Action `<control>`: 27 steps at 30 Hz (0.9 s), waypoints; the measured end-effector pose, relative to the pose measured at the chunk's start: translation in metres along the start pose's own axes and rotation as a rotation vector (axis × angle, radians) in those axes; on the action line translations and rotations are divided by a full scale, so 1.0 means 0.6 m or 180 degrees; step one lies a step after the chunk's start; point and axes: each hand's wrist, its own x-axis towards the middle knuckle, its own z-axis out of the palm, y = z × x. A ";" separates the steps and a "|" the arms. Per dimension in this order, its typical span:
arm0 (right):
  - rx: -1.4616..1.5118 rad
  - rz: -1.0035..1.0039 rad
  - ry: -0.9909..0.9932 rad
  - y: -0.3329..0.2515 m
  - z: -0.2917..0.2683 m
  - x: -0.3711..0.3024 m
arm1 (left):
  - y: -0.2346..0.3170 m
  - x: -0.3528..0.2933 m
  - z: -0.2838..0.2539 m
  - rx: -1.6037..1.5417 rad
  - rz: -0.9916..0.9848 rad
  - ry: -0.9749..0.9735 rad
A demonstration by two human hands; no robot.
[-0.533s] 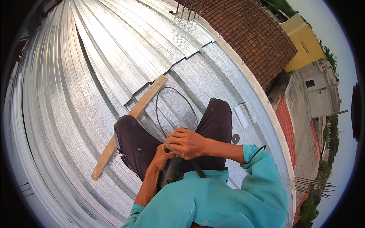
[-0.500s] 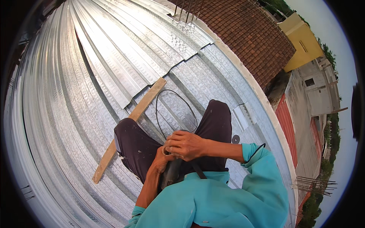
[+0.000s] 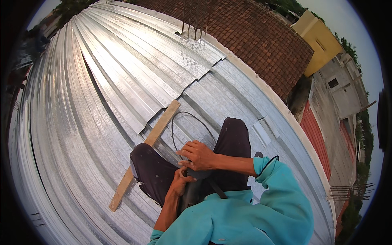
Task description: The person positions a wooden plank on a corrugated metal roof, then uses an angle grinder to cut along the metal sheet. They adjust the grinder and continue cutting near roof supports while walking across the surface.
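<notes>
The broad silver, ribbed metal roof slopes and shines under the seated person; a smooth surface like this could let a foot or a loose thing slide, above all toward the pale concrete edge on the right. The long, flat brown wooden board lies across the ribs, touching them only in places as far as can be judged, so a knock from the left knee could rock or shift it. The black and dark-grey cylindrical hand tool sits between the thighs, in front of the belly; if it were powered and started there, cloth or fingers could be caught. The thin black looped cable stands beyond the hands and could snag on a knee. The small dark-grey round disc, partly behind the right forearm, could roll or skid off if nudged.

Counted: 1 roof, its overlapping sheets too merged to number; 1 board; 1 tool; 1 visible cable loop; 2 hands; 1 disc.

The left hand has its grip clamped on the tool's side, thumb pressed against it. The right hand is bent over the tool's upper end with fingers curled; I cannot tell whether its grip is closed on anything, since the back of the hand hides it.
</notes>
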 end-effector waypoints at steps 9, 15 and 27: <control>-0.0275 -0.1357 -0.1191 0.012 -0.078 -0.052 | 0.030 -0.004 0.015 -0.0435 -0.0133 -0.0138; -0.0250 -0.1141 -0.1331 0.010 -0.085 -0.060 | 0.036 -0.005 0.014 -0.0440 -0.0180 -0.0135; -0.0562 -0.0485 -0.0555 -0.002 -0.050 -0.097 | 0.017 0.012 0.010 -0.0369 -0.0197 -0.0144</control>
